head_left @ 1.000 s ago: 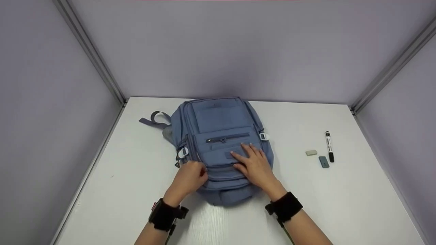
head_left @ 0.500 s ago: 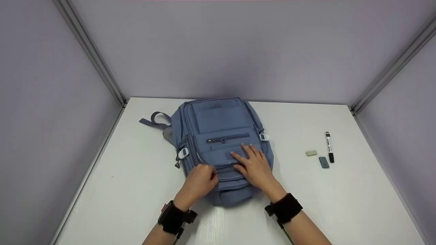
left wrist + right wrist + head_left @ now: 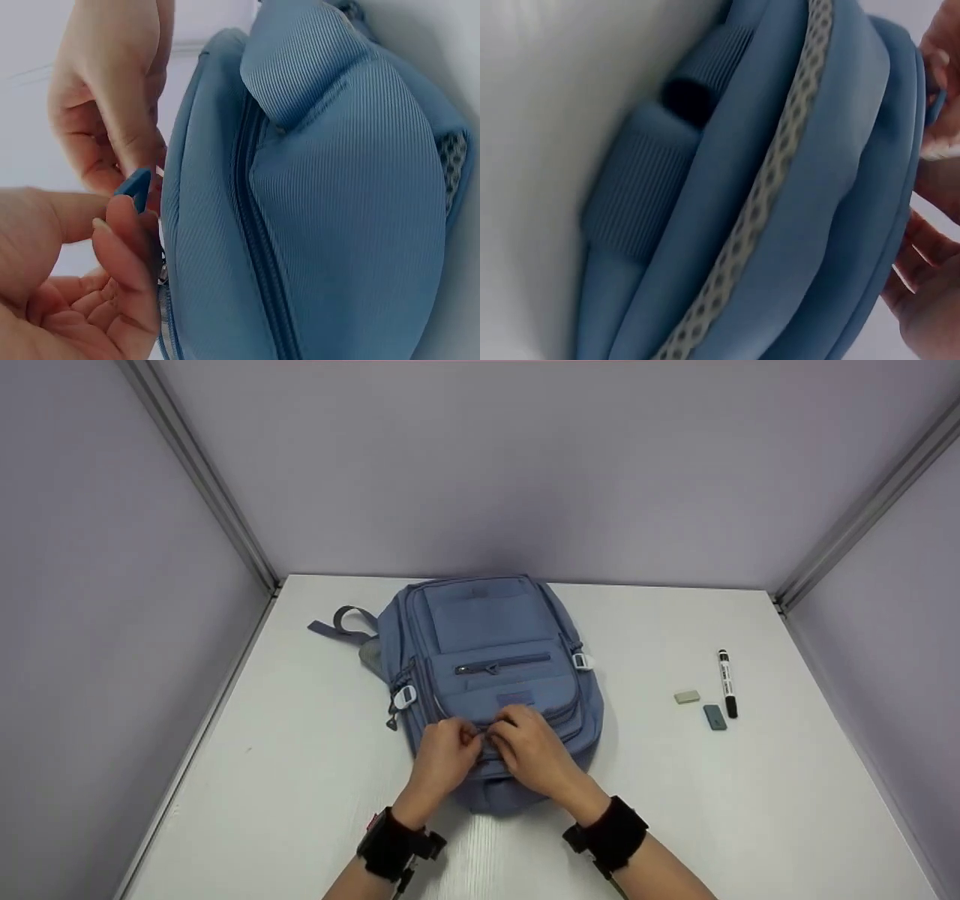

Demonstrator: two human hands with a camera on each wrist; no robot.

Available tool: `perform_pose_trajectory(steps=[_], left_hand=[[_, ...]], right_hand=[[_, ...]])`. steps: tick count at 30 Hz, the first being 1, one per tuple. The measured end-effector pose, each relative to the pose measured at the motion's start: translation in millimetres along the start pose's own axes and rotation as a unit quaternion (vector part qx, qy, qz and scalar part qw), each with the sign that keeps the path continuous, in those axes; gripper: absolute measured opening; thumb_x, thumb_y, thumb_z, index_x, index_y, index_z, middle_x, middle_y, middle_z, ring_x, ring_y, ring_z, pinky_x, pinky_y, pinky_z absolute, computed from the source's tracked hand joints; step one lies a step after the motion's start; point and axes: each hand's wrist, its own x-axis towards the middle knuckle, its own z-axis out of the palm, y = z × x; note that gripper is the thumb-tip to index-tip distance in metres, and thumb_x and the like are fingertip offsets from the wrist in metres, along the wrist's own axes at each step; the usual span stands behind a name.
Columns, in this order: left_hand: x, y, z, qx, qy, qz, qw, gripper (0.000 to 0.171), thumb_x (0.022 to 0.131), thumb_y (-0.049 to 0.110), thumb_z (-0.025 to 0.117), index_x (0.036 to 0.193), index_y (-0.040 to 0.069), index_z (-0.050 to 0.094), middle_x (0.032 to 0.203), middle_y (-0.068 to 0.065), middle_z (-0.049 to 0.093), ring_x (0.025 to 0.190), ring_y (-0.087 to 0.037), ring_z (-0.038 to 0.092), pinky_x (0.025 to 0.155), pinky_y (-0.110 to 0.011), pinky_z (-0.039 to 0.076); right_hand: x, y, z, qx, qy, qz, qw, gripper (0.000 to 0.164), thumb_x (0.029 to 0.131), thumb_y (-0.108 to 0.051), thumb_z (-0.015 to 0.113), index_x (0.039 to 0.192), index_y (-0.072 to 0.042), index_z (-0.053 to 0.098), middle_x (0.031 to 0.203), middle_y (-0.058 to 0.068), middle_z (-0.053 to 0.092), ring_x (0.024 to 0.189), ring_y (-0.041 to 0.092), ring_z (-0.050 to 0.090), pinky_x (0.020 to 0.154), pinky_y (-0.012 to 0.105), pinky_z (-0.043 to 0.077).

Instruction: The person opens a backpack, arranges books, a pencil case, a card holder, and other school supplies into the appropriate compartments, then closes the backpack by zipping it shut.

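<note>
Bent over a white table [image 3: 300, 750], I work at the lower front of a blue backpack [image 3: 495, 622] that lies front side up before me, toward the back. Both my forearms reach in from the near edge, wrists in black bands [image 3: 616, 832] and angled inward, so that my hands meet nearly knuckle to knuckle. My left hand [image 3: 444, 754] is mostly closed, its thumb and forefinger pinching a small blue zipper pull [image 3: 137, 184]. My right hand [image 3: 536, 754] sits just beside it, partly closed, fingers bent and touching the bag's front edge, thumb pointing down near the pull; whether it grips any cloth I cannot tell. A marker [image 3: 727, 684] lies well apart to the right, near two small blocks [image 3: 714, 718].
</note>
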Motion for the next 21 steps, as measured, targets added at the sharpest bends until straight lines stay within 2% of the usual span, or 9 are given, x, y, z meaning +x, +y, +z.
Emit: perform_pose_trajectory(steps=[2,5,8,11,15,17,19,21], left_hand=[[-0.5,0.4,0.8,-0.011,0.006,-0.008,0.9999,0.01,0.083,0.003,0.072,0.075,0.004,0.067,0.063,0.002,0.062,0.052,-0.007,0.056,0.05,-0.026,0.048],[-1.5,0.8,1.7,-0.044,0.0,-0.025,0.9987,0.01,0.086,0.003,0.071,0.077,0.003,0.066,0.063,0.002,0.064,0.049,-0.005,0.058,0.047,-0.024,0.048],[-2.1,0.8,2.0,-0.078,-0.007,-0.031,0.9965,0.008,0.089,0.0,0.068,0.081,0.0,0.066,0.065,-0.001,0.066,0.05,-0.006,0.061,0.047,-0.022,0.049],[-1.7,0.3,0.8,-0.113,-0.024,-0.035,0.9927,0.006,0.091,-0.003,0.065,0.086,-0.004,0.067,0.07,-0.007,0.069,0.054,-0.011,0.065,0.049,-0.021,0.051],[-0.1,-1.8,-2.0,-0.105,-0.051,-0.028,0.9927,0.01,0.094,-0.002,0.061,0.093,-0.006,0.07,0.075,-0.008,0.07,0.06,-0.013,0.067,0.054,-0.023,0.053],[0.5,-2.8,-3.7,-0.075,-0.057,-0.016,0.9954,0.012,0.095,0.0,0.061,0.094,-0.003,0.072,0.075,-0.006,0.071,0.062,-0.012,0.067,0.056,-0.025,0.053],[0.3,-4.0,-5.3,-0.042,-0.046,0.006,0.998,0.011,0.093,0.001,0.063,0.093,0.0,0.073,0.077,-0.005,0.07,0.065,-0.014,0.067,0.059,-0.029,0.053],[0.0,-6.4,-7.1,0.001,-0.016,0.04,0.9991,0.007,0.09,0.001,0.066,0.092,0.001,0.073,0.08,-0.006,0.069,0.07,-0.018,0.066,0.062,-0.033,0.053]], right_hand=[[1.2,-4.4,1.5,0.015,-0.008,0.013,1.0,0.004,0.094,-0.009,0.066,0.092,-0.011,0.069,0.093,0.002,0.059,0.087,0.019,0.058,0.078,0.037,0.048],[3.0,-9.7,1.5,0.052,-0.038,0.049,0.997,0.012,0.099,-0.014,0.059,0.098,-0.008,0.069,0.093,0.003,0.063,0.088,0.019,0.061,0.078,0.037,0.05],[4.9,-12.8,0.5,0.101,-0.075,0.091,0.988,0.021,0.102,-0.02,0.055,0.105,-0.005,0.069,0.098,0.005,0.066,0.091,0.018,0.063,0.08,0.036,0.052],[6.7,-13.0,0.4,0.138,-0.093,0.121,0.979,0.025,0.103,-0.024,0.055,0.108,-0.004,0.07,0.1,0.006,0.068,0.09,0.016,0.065,0.077,0.034,0.053],[8.6,-11.3,1.4,0.162,-0.084,0.144,0.973,0.02,0.099,-0.021,0.062,0.104,-0.006,0.072,0.097,0.004,0.071,0.084,0.013,0.066,0.072,0.03,0.053],[9.4,-11.0,1.4,0.163,-0.077,0.149,0.972,0.016,0.097,-0.017,0.064,0.102,-0.005,0.073,0.095,0.004,0.072,0.084,0.014,0.067,0.071,0.031,0.054],[9.8,-11.0,1.3,0.156,-0.069,0.154,0.973,0.012,0.096,-0.013,0.065,0.1,-0.005,0.074,0.092,0.004,0.072,0.082,0.015,0.067,0.071,0.032,0.054],[9.8,-11.6,0.6,0.14,-0.064,0.156,0.976,0.01,0.095,-0.012,0.066,0.097,-0.006,0.074,0.091,0.004,0.071,0.081,0.016,0.067,0.071,0.033,0.054]])
